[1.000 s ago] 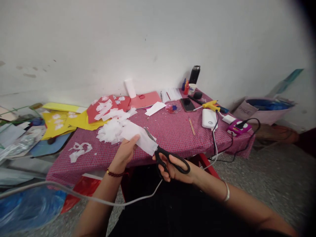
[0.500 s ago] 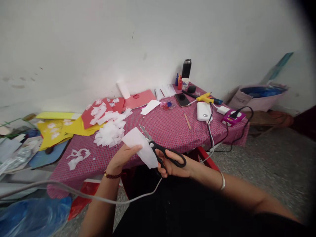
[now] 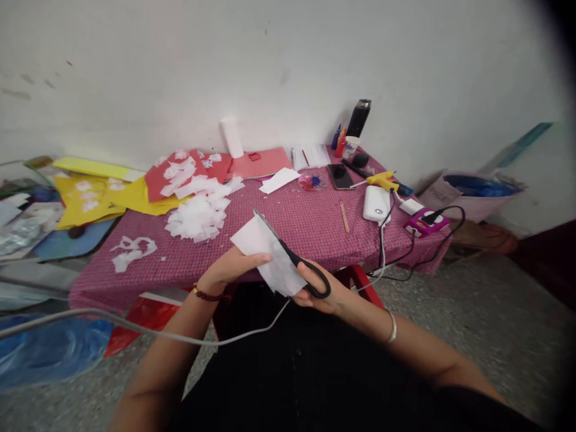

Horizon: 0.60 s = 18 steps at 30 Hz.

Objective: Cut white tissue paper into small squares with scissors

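Note:
A piece of white paper (image 3: 270, 255) is pinched in my left hand (image 3: 234, 264), with the thumb on top. My right hand (image 3: 317, 288) grips the black handles of a pair of scissors (image 3: 288, 249). The scissor blades lie along the paper's right edge, pointing up and left, and part of them is hidden by the paper. Beyond my left hand, a heap of white paper pieces (image 3: 198, 216) rests on the checked tablecloth (image 3: 288, 222). Curled paper strips (image 3: 132, 252) lie at the left.
Red sheets (image 3: 263, 163) and yellow sheets (image 3: 90, 201) lie toward the back and left. At the right are a phone (image 3: 341, 177), a yellow glue gun (image 3: 382, 180), a white power bank (image 3: 377, 204) and a purple power socket (image 3: 426, 222). A white cable (image 3: 234, 340) hangs across my lap.
The scissors have come closer along the paper, which now covers more of the lower handle and my right fingers. The whole view has shifted slightly, with the table tilted differently.

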Available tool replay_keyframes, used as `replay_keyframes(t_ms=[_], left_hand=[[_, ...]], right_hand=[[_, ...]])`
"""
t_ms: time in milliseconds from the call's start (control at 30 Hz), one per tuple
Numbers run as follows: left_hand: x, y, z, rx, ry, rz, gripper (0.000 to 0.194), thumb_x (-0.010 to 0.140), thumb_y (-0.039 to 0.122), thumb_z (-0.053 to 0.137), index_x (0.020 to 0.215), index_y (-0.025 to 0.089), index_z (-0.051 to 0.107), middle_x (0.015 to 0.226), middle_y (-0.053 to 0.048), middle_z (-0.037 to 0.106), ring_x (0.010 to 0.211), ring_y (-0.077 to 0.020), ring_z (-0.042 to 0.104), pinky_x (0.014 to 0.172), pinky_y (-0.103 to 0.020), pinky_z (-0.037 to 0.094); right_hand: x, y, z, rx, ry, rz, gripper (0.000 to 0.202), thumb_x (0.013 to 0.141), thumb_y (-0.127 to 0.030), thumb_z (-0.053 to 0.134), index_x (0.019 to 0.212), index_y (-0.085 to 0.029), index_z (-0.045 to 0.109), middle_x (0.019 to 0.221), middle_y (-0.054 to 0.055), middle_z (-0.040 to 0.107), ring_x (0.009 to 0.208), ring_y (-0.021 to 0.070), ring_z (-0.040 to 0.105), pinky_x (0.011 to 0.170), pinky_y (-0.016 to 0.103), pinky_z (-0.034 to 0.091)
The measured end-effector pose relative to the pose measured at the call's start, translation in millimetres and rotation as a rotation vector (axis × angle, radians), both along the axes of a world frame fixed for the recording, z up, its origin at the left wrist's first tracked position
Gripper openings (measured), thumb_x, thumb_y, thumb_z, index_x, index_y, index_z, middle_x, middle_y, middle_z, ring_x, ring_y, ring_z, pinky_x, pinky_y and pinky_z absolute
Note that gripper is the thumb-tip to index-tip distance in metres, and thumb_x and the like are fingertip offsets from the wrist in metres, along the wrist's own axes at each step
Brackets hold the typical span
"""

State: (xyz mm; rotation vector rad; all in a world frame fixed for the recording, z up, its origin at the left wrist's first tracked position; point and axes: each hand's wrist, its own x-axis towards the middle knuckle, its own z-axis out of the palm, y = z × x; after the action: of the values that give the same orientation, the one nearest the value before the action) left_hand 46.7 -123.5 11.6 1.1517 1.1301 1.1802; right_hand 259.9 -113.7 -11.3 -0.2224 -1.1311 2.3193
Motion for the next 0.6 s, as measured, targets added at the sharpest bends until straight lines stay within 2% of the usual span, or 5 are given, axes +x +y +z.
replay_keyframes(t_ms=[100,233,400,500,600], left_hand=[[-1.2,2.9,-2.5,0.019,-0.069,0.008,0.060,0.065,0.025,0.084,0.121,0.015,0.066,0.114,-0.012,0.073,0.105,-0.0305,0.067,0.091,-0.040,0.055],[-4.7,7.8,1.8,-0.057,-0.236,0.188,0.049,0.064,0.025,0.083,0.110,0.014,0.069,0.101,-0.011,0.076,0.082,-0.0248,0.072,0.077,-0.036,0.059],[-19.2,13.7,6.4,-0.077,-0.226,0.337,0.055,0.058,0.022,0.082,0.110,0.013,0.067,0.103,-0.012,0.076,0.086,-0.0251,0.072,0.078,-0.036,0.058],[-31.3,15.3,5.0,-0.032,0.072,0.370,0.048,0.062,0.025,0.075,0.108,0.012,0.066,0.103,-0.013,0.076,0.090,-0.0282,0.071,0.080,-0.041,0.057],[-41.4,15.4,5.8,0.104,0.502,0.433,0.036,0.068,0.026,0.065,0.101,0.013,0.067,0.102,-0.012,0.075,0.096,-0.0296,0.069,0.087,-0.043,0.054]], right_hand=[[1.7,2.8,0.2,-0.017,-0.045,-0.011,0.043,0.084,-0.060,0.066,0.097,-0.020,0.057,0.061,-0.006,0.049,0.045,0.0069,0.039,0.042,0.019,0.033],[14.1,20.7,0.1,-0.050,-0.158,0.003,0.051,0.078,-0.063,0.069,0.109,-0.024,0.058,0.083,0.000,0.059,0.061,0.0101,0.054,0.055,0.023,0.044],[41.9,68.3,0.1,0.679,-0.642,-0.415,0.048,0.082,-0.034,0.068,0.126,-0.025,0.055,0.111,0.007,0.065,0.094,0.0199,0.063,0.083,0.036,0.050],[52.7,94.4,-7.7,1.198,-0.995,-0.654,0.048,0.079,-0.024,0.062,0.127,-0.022,0.059,0.116,0.012,0.066,0.110,0.0298,0.060,0.099,0.050,0.044],[57.1,109.6,-20.7,1.462,-1.158,-0.693,0.046,0.078,-0.022,0.060,0.124,-0.020,0.062,0.103,0.013,0.067,0.102,0.0327,0.063,0.094,0.053,0.047]])
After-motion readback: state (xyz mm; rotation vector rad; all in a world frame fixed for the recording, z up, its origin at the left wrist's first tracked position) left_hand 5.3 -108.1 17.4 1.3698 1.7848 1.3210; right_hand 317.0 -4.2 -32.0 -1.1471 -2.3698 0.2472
